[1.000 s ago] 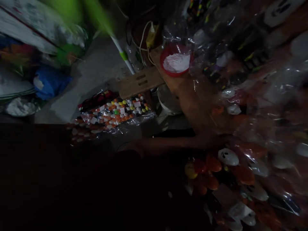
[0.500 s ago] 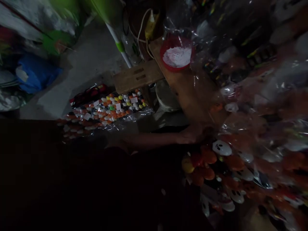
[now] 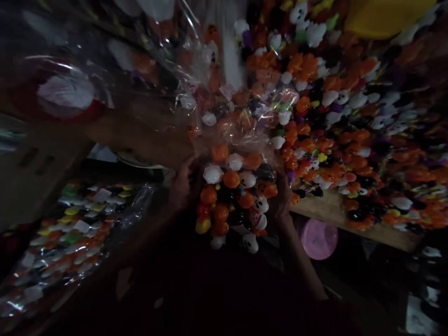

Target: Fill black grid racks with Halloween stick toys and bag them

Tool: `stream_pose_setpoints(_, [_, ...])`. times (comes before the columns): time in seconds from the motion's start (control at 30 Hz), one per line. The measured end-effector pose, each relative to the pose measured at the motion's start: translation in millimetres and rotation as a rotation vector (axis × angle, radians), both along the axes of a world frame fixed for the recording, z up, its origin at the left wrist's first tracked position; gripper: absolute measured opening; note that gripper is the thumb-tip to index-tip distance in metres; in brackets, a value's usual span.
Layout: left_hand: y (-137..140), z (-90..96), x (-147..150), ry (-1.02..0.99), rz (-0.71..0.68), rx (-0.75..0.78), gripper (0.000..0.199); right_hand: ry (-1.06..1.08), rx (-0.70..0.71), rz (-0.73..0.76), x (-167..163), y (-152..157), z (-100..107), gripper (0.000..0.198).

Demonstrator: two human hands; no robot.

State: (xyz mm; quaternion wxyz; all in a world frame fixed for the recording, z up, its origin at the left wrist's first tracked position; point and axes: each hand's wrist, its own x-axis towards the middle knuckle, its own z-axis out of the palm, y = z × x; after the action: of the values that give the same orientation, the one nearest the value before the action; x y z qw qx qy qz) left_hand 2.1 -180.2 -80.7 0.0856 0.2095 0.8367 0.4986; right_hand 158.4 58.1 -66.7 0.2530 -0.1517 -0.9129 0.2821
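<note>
A block of small orange, white, black and yellow toy figures (image 3: 231, 179) stands out in front of my body, at the near edge of the table. Some of the white figures have painted faces. My left hand (image 3: 182, 182) grips the block from its left side. On the opposite side, my right hand (image 3: 283, 198) is closed around its right edge. Clear plastic wrap (image 3: 241, 133) lies just beyond the block and covers more figures. Dim light and blur hide most of my fingertips.
Loose figures (image 3: 325, 163) are heaped across the wooden table to the right. Wrapped packs of figures (image 3: 75, 238) lie low on the left. A red bowl of white powder (image 3: 65, 95) and a wooden stool (image 3: 33, 163) are on the left, a pink round container (image 3: 319, 239) below right.
My view has swung right, so the bowl and stool now sit further left. The heap of loose figures, the pink container and both my hands at the block have come into sight.
</note>
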Motion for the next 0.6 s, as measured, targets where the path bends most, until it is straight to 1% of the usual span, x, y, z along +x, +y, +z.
stream_pose_setpoints(0.07, [-0.6, -5.8, -2.5, 0.009, 0.028, 0.044, 0.05, 0.07, -0.017, -0.009, -3.6, -5.7, -0.9, 0.051])
stream_pose_setpoints(0.1, [-1.3, -8.4, -5.7, 0.021, 0.034, 0.069, 0.05, 0.093, -0.027, -0.02, -4.5, -7.6, -0.1, 0.049])
stream_pose_setpoints(0.17, [-2.3, -11.3, -15.4, 0.057, 0.026, 0.08, 0.048, 0.12, -0.01, -0.053, -4.9, -8.6, 3.9, 0.037])
stream_pose_setpoints(0.23, [-1.2, -9.0, -26.6, 0.155, -0.026, 0.02, 0.047, 0.118, 0.046, -0.042, -5.0, -6.5, 10.5, 0.025])
stream_pose_setpoints(0.3, [2.7, -0.5, -35.6, 0.265, -0.089, -0.049, 0.049, 0.101, 0.073, 0.011, -6.9, -2.5, 19.4, 0.015])
stream_pose_setpoints(0.33, [5.4, 5.7, -38.6, 0.304, -0.12, -0.067, 0.05, 0.083, 0.055, 0.045, -8.6, -0.2, 24.4, 0.012])
stream_pose_setpoints(0.4, [10.6, 19.7, -41.6, 0.322, -0.18, -0.066, 0.049, 0.042, -0.02, 0.11, -12.7, 4.2, 33.9, 0.024])
stream_pose_setpoints(0.47, [13.2, 32.3, -41.5, 0.388, -0.244, -0.076, 0.047, 0.006, -0.075, 0.174, -15.8, 7.3, 41.2, 0.034])
stream_pose_setpoints(0.53, [11.2, 40.1, -40.1, 0.496, -0.265, -0.098, 0.041, 0.003, -0.043, 0.222, -15.5, 7.7, 45.1, 0.035])
stream_pose_setpoints(0.6, [4.8, 42.3, -38.6, 0.616, -0.211, -0.114, 0.027, 0.011, 0.048, 0.195, -11.1, 5.0, 45.9, 0.029])
